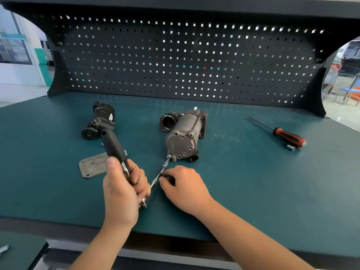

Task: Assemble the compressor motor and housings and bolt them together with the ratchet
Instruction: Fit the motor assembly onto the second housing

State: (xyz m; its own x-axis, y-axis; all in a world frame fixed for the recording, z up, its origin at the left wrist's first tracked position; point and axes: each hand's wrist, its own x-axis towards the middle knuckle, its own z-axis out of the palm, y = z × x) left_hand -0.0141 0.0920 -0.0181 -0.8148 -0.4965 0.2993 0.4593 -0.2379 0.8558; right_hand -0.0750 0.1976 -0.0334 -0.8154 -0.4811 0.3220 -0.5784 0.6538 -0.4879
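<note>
We are gripping ratchet (115, 147) with left hand (122, 190), fingers curling round it near head; right hand (185, 190) pinching extension (161, 170). Motor (183, 137) lying on counter (253, 182) just ahead, long axis running away from us into housing (168, 120). Extension slanting up-right onto bolt (168, 157) at near end; right hand nearer.

Room on mat (243, 172) between motor (183, 137) and screwdriver (288, 137); cover plate (92, 166), housing (99, 121) crowd left.
</note>
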